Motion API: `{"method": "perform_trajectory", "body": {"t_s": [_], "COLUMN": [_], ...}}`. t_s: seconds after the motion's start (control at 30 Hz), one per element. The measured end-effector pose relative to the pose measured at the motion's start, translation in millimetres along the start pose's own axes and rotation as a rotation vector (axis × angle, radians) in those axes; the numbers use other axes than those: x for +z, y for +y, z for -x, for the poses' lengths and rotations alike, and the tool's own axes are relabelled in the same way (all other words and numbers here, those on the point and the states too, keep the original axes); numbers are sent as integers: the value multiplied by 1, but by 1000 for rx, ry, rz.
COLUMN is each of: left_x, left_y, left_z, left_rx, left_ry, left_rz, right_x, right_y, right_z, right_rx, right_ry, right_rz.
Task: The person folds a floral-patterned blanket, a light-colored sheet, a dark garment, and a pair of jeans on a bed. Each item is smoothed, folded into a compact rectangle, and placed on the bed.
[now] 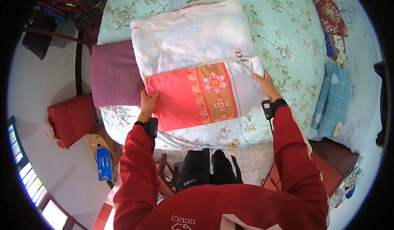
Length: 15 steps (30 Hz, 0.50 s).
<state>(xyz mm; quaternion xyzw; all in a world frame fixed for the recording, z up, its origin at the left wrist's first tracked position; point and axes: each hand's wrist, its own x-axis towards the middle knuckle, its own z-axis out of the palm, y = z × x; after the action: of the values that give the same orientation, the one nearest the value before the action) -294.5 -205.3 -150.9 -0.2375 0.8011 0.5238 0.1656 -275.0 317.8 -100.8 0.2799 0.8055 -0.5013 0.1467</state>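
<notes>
A folded quilt (pixel 190 39) lies on the bed, its pale tie-dye-like side up. Its near part is turned over, so a flap (pixel 172 97) of red cloth with a gold floral band shows on top. My left hand (pixel 149 102) grips the flap's left edge, thumb above and fingers out of sight. At the right end, my right hand (pixel 265 81) holds the pale edge of the same fold, its thumb on the cloth. Both wrists carry black strapped devices.
Beneath the quilt spreads a mint floral bedsheet (pixel 277 64). A purple folded cloth (pixel 115 76) adjoins it at left. A rolled blue checked cloth (pixel 334 99) and a maroon patterned pillow (pixel 327 10) lie at right. Beside the bed are a red box (pixel 72 119) and a brown cabinet (pixel 326 165).
</notes>
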Motion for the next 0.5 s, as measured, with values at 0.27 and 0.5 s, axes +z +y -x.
{"method": "perform_trajectory", "body": {"t_s": [0.27, 0.5], "left_x": [-58, -102], "left_y": [-26, -170], "left_z": [112, 244], "left_rx": [-2, 357], "left_ry": [-296, -913], "left_rz": [301, -762], "right_x": [-56, -80], "right_y": [21, 194], "right_z": [150, 261], "right_rx": [135, -199], "right_ry": [-425, -764], "right_rz": [-189, 942]}}
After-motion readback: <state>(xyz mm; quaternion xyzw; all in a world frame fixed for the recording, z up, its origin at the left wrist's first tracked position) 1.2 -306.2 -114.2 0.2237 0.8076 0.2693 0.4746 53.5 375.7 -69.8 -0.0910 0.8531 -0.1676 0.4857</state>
